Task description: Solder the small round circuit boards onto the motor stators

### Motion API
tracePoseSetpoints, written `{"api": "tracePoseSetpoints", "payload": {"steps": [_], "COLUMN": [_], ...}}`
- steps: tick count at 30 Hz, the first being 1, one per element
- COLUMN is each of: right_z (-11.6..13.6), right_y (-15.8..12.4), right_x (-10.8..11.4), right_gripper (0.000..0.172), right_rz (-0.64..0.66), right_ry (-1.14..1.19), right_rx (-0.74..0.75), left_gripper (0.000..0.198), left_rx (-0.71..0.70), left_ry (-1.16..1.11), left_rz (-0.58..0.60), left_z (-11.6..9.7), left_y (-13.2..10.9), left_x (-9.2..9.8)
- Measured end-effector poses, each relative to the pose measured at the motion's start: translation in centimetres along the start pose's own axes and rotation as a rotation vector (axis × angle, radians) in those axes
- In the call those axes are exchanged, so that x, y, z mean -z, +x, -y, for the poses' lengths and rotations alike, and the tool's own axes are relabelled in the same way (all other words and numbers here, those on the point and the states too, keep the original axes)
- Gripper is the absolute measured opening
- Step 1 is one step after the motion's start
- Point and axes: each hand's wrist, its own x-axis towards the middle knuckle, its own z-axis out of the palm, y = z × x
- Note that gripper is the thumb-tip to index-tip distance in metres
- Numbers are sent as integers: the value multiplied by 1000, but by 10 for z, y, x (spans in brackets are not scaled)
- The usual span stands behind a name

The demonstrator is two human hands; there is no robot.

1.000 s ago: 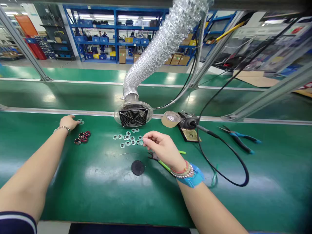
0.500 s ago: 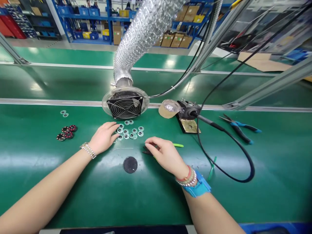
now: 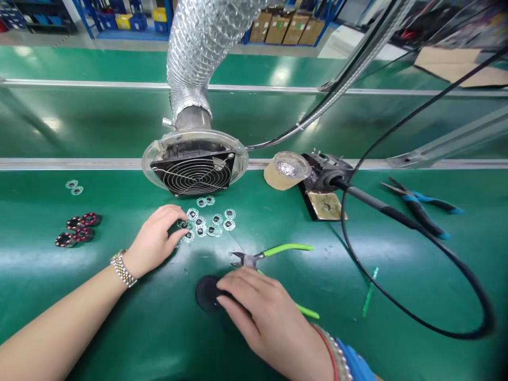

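Note:
My left hand rests on the green bench with its fingertips pinching one of several small clear round parts scattered in front of the fan. My right hand lies palm down, fingers together, with its fingertips on the edge of a flat black disc. Green-handled cutters lie just beyond the right hand, partly under it.
A fume extractor fan on a silver duct stands at the back. A soldering iron stand, a tape roll and a black cable lie right. Blue pliers lie far right. Dark red-rimmed rings sit left.
The view tilted down and closer. My right hand moved from the cutters toward me onto the black disc. My left hand stayed at the clear parts and curled its fingers on one.

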Motion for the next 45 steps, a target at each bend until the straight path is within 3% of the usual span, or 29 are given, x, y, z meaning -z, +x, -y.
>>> {"api": "tracePoseSetpoints", "payload": {"steps": [11,15,19,22,29,34,39,45], "right_z": [4,3,3,3,2,1,2,1], "right_y": [1,0,-1,-1,0,-1,-2,0], "right_x": [3,2,1,1,0,-2,-1,1], "right_gripper": [16,15,15,15,14,14,14,14], "right_rz": [-9,0,15,7,11,50,39,46], "right_ry": [43,23,35,25,8,26,24,3], "right_rx": [14,-11,-15,-19,-3,-2,-12,-8], "left_gripper": [19,31,51,52,24,36,35,34], "left_rx": [-74,-89,-226,-295,-254,-222,-256,-227], "left_ry": [-17,75,231,278,194,237,281,211], "left_rz": [54,90,244,323,190,250,297,229], "left_z": [2,-2,-14,-18,-13,-14,-14,-11], "left_y": [-2,-4,-7,-10,-9,-9,-9,-8], "left_x": [1,4,2,-1,1,-1,-1,0]}}
